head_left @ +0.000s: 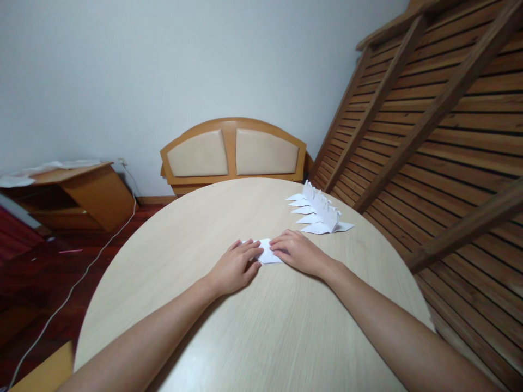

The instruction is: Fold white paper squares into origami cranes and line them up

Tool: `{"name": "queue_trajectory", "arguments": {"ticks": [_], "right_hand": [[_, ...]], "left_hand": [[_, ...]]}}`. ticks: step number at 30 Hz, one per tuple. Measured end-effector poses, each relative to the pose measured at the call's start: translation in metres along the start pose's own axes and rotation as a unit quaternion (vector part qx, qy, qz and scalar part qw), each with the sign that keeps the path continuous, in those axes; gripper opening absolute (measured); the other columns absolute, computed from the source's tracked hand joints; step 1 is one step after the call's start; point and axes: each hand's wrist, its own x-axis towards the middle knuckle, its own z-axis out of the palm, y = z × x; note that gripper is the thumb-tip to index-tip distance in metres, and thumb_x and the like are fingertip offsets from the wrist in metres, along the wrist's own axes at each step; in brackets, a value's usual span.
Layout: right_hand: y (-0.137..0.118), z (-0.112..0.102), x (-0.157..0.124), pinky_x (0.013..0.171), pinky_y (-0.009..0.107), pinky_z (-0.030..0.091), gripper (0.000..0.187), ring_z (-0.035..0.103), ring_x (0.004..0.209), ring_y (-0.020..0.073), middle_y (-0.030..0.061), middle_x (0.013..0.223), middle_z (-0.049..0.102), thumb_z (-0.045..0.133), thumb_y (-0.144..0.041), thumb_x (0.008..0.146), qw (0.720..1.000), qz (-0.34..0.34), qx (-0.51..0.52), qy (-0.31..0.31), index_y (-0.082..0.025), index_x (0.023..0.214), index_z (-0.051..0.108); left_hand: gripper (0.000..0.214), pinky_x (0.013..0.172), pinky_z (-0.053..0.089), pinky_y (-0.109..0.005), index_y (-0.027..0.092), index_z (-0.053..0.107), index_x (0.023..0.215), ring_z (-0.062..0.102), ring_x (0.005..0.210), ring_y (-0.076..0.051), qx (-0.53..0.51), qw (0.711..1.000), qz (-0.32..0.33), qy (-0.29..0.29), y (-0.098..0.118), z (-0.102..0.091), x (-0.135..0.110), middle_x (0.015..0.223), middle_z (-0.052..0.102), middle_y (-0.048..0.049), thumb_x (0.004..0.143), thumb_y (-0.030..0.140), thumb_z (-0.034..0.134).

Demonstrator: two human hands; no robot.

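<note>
A small piece of folded white paper lies on the round pale wooden table in front of me. My left hand rests on its left part, fingers stretched out and thumb apart. On the right end of the paper, my right hand has its bent fingers pressed together against the sheet. Both hands cover parts of the paper, so its full outline is hidden. Beyond my right hand stands a row of several white folded paper cranes, packed close together with their wings pointing sideways.
A headboard with cream panels stands behind the table against the wall. Wooden slatted panels lean along the right. At left are a low wooden desk and a white cable running over the dark red floor.
</note>
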Motion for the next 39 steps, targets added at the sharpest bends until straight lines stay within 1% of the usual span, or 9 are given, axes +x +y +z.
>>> {"name": "queue_trajectory", "arguments": {"ticks": [6, 10, 15, 21, 24, 27, 30, 33, 39], "right_hand": [[-0.017, 0.003, 0.002, 0.092, 0.04, 0.044, 0.026, 0.065, 0.102, 0.0254, 0.006, 0.105, 0.075, 0.071, -0.039, 0.088, 1.0, -0.01, 0.002, -0.013, -0.022, 0.107, 0.072], [-0.019, 0.005, 0.003, 0.092, 0.037, 0.044, 0.012, 0.065, 0.102, 0.0229, 0.0058, 0.103, 0.075, 0.065, -0.03, 0.092, 0.999, -0.014, 0.033, -0.008, -0.021, 0.097, 0.072], [-0.014, 0.007, 0.003, 0.089, 0.034, 0.046, 0.012, 0.065, 0.098, 0.0205, 0.0058, 0.099, 0.073, 0.06, -0.025, 0.095, 0.998, 0.015, 0.055, 0.005, -0.02, 0.093, 0.071], [-0.012, 0.016, 0.004, 0.088, 0.034, 0.047, 0.007, 0.062, 0.097, 0.0202, 0.0063, 0.101, 0.07, 0.064, -0.022, 0.091, 0.995, 0.055, 0.068, 0.045, -0.019, 0.096, 0.066], [-0.009, 0.021, 0.002, 0.095, 0.039, 0.047, 0.02, 0.059, 0.108, 0.0234, 0.0096, 0.111, 0.069, 0.065, -0.023, 0.09, 0.995, 0.06, 0.061, 0.05, -0.019, 0.11, 0.065], [-0.006, 0.024, 0.001, 0.1, 0.043, 0.045, 0.027, 0.055, 0.117, 0.0255, 0.0116, 0.118, 0.067, 0.063, -0.027, 0.093, 0.995, 0.061, 0.056, 0.047, -0.019, 0.119, 0.064], [-0.003, 0.025, 0.0, 0.103, 0.045, 0.044, 0.026, 0.053, 0.122, 0.0253, 0.012, 0.123, 0.066, 0.062, -0.027, 0.094, 0.996, 0.049, 0.06, 0.05, -0.019, 0.119, 0.064], [-0.002, 0.023, 0.0, 0.105, 0.046, 0.043, 0.026, 0.054, 0.122, 0.0242, 0.0116, 0.126, 0.064, 0.064, -0.026, 0.093, 0.995, 0.028, 0.071, 0.057, -0.02, 0.118, 0.065], [-0.006, 0.019, 0.003, 0.101, 0.042, 0.045, 0.029, 0.058, 0.114, 0.0228, 0.009, 0.118, 0.067, 0.064, -0.02, 0.091, 0.996, 0.009, 0.074, 0.05, -0.021, 0.12, 0.064]], "left_hand": [[0.034, 0.109, 0.045, -0.046, 0.02, 0.067, 0.125, 0.058, 0.126, -0.028, 0.015, 0.999, 0.014, 0.025, 0.0, -0.005, 0.001, 0.134, 0.064, -0.0115, 0.094, 0.028, 0.055], [0.025, 0.1, 0.05, -0.044, 0.02, 0.073, 0.108, 0.064, 0.114, -0.027, 0.008, 0.999, -0.019, 0.037, 0.001, -0.009, 0.002, 0.125, 0.07, -0.0105, 0.096, 0.03, 0.053], [0.02, 0.092, 0.051, -0.041, 0.02, 0.07, 0.097, 0.066, 0.103, -0.026, 0.005, 0.999, -0.032, 0.041, 0.0, -0.01, 0.002, 0.112, 0.073, -0.0104, 0.096, 0.028, 0.052], [0.015, 0.084, 0.051, -0.035, 0.02, 0.069, 0.098, 0.066, 0.095, -0.024, 0.007, 0.998, -0.048, 0.044, -0.004, -0.008, 0.004, 0.101, 0.073, -0.0096, 0.093, 0.024, 0.055], [0.016, 0.083, 0.052, -0.035, 0.021, 0.069, 0.103, 0.066, 0.095, -0.024, 0.001, 0.997, -0.053, 0.047, -0.007, -0.007, 0.003, 0.102, 0.073, -0.0088, 0.092, 0.021, 0.058], [0.025, 0.09, 0.053, -0.037, 0.023, 0.07, 0.112, 0.066, 0.103, -0.023, -0.019, 0.998, -0.016, 0.053, -0.011, -0.003, 0.002, 0.112, 0.073, -0.0074, 0.093, 0.016, 0.055], [0.033, 0.101, 0.051, -0.039, 0.025, 0.07, 0.119, 0.064, 0.116, -0.021, -0.04, 0.997, 0.042, 0.054, -0.015, 0.002, 0.002, 0.127, 0.069, -0.0062, 0.095, 0.013, 0.05], [0.035, 0.104, 0.05, -0.04, 0.026, 0.068, 0.124, 0.061, 0.124, -0.022, -0.035, 0.996, 0.07, 0.042, -0.018, 0.005, 0.002, 0.13, 0.068, -0.0058, 0.097, 0.015, 0.049], [0.033, 0.095, 0.054, -0.039, 0.024, 0.07, 0.12, 0.065, 0.112, -0.023, 0.008, 0.998, 0.052, 0.042, -0.013, 0.001, 0.001, 0.124, 0.068, -0.0097, 0.095, 0.014, 0.051]]}}
